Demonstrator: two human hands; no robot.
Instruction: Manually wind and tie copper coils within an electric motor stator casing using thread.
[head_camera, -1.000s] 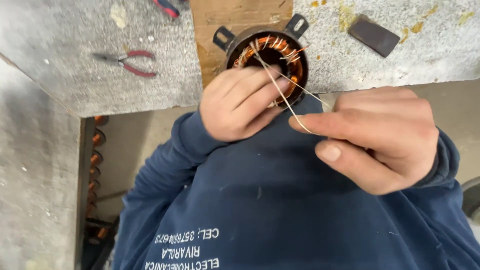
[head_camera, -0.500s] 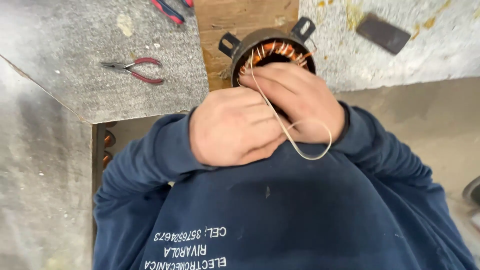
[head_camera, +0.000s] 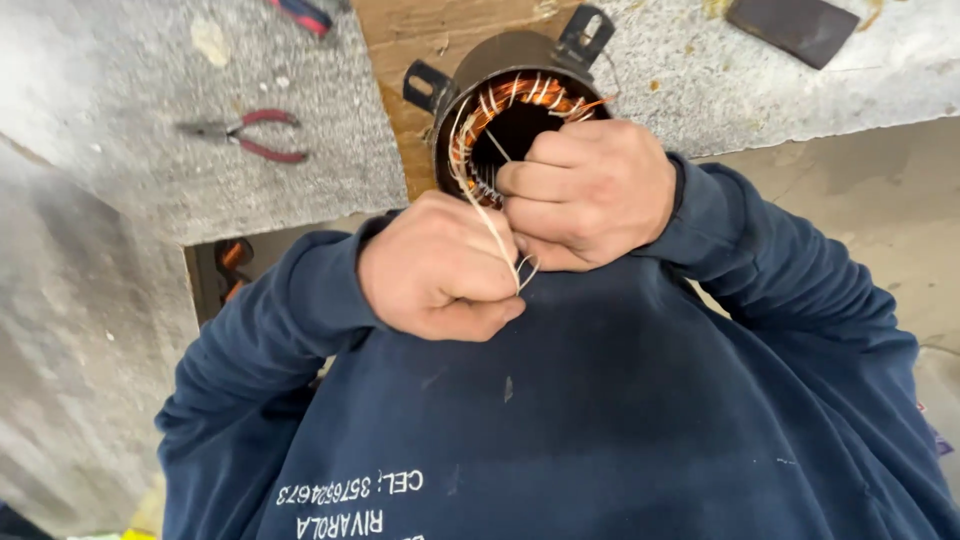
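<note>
Since a moment ago, both my hands have dropped a little from the mouth of the stator, and the wide loop of string that hung by my right wrist has been drawn in short. My left hand (head_camera: 440, 265) is curled into a fist, pinching the pale lacing string (head_camera: 490, 225) between thumb and forefinger just below the stator. My right hand (head_camera: 590, 190) is closed too, knuckles up, fingers (head_camera: 530, 180) pressed against the rim and holding a thin needle-like tool that pokes into the bore. That dark motor stator (head_camera: 510, 100), with its copper windings, rests on its side at the edge of the grey workbench (head_camera: 130, 190), over a wooden board. Red-handled pliers (head_camera: 245, 135) lie well to the left.
</note>
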